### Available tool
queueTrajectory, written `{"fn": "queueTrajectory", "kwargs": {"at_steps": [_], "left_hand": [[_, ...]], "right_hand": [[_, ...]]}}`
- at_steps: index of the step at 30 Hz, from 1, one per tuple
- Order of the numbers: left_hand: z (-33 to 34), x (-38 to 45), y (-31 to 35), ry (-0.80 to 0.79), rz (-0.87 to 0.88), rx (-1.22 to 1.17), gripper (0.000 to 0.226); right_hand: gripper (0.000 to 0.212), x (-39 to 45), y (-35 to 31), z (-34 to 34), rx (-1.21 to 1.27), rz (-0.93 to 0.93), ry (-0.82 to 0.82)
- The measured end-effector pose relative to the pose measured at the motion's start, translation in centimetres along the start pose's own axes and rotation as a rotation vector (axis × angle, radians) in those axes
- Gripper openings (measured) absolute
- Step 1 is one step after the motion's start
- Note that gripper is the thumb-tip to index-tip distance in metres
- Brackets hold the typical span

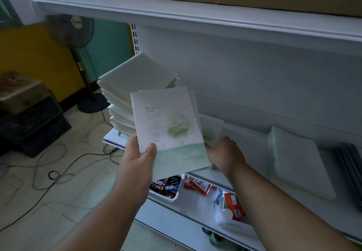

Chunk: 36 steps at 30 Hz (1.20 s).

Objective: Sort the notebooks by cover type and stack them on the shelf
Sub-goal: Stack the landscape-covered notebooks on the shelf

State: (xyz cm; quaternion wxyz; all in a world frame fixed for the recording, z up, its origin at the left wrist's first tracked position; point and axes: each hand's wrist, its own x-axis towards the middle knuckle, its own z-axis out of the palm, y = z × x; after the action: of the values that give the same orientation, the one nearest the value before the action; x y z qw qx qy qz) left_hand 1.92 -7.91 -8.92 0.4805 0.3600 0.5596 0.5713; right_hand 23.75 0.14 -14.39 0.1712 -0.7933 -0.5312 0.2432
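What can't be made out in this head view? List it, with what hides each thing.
- Right hand fingers: behind the held notebooks; grip unclear.
- How many notebooks the left hand holds: top cover hides the rest.
- Handwriting on that cover: too small.
- Notebook on the shelf beyond the right hand: mostly covered.
- Dark stack: cut by the right edge.
- Pale stack: blurred.

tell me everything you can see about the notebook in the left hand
The notebook has a pale, soft-looking paper cover with a faint green watercolour patch, a bluish band along the bottom and a few lines of small dark handwriting too fine to read. It is held up in front of the shelf, cover facing the camera and tilted slightly. The left hand grips its lower left corner, thumb on the cover. Edges of more notebooks show behind it.
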Motion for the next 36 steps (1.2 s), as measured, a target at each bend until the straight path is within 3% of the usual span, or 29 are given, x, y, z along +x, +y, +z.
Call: {"fn": "queueTrajectory", "kwargs": {"at_steps": [3,6,8,12,14,16,19,23,27,32,36], "left_hand": [[-0.4,0.1,-0.1,-0.002,0.001,0.012,0.033],[-0.8,0.4,-0.1,0.02,0.012,0.054,0.027],[-1.0,0.5,-0.1,0.041,0.058,0.149,0.025],[-1.0,0.2,0.3,0.092,0.137,0.286,0.019],[-0.8,0.2,0.6,0.095,0.16,0.305,0.02],[-0.5,0.3,0.6,0.093,0.166,0.299,0.022],[0.3,0.5,0.3,0.053,0.144,0.223,0.024],[1.2,0.1,0.6,-0.003,0.116,0.155,0.014],[0.9,0.1,0.4,-0.068,0.116,0.193,0.023],[0.8,-0.7,-0.1,-0.365,-0.018,0.157,0.022],[1.9,-0.8,-0.8,-0.586,-0.034,0.24,0.022]], "right_hand": [[0.057,0.6,0.2,0.6,0.022,0.015,-0.097],[0.038,0.6,0.3,0.3,-0.042,0.029,0.017],[0.032,0.6,0.5,-0.4,0.055,0.031,0.107],[0.008,-0.1,1.0,-1.5,0.754,-0.024,0.197],[0.005,-1.2,0.7,-2.4,1.158,0.015,0.114],[0.009,-2.7,0.0,-3.3,1.384,0.03,-0.041],[0.008,-5.1,-1.6,-3.2,1.207,-0.081,-0.186],[0.005,-6.8,-2.4,-1.4,0.865,-0.248,-0.114],[0.014,-6.8,-1.5,-2.2,0.675,-0.272,-0.041],[0.056,-4.6,-1.7,-5.3,0.974,-0.046,-0.143],[0.063,-5.7,-0.7,-6.9,1.005,0.028,0.14]]}}
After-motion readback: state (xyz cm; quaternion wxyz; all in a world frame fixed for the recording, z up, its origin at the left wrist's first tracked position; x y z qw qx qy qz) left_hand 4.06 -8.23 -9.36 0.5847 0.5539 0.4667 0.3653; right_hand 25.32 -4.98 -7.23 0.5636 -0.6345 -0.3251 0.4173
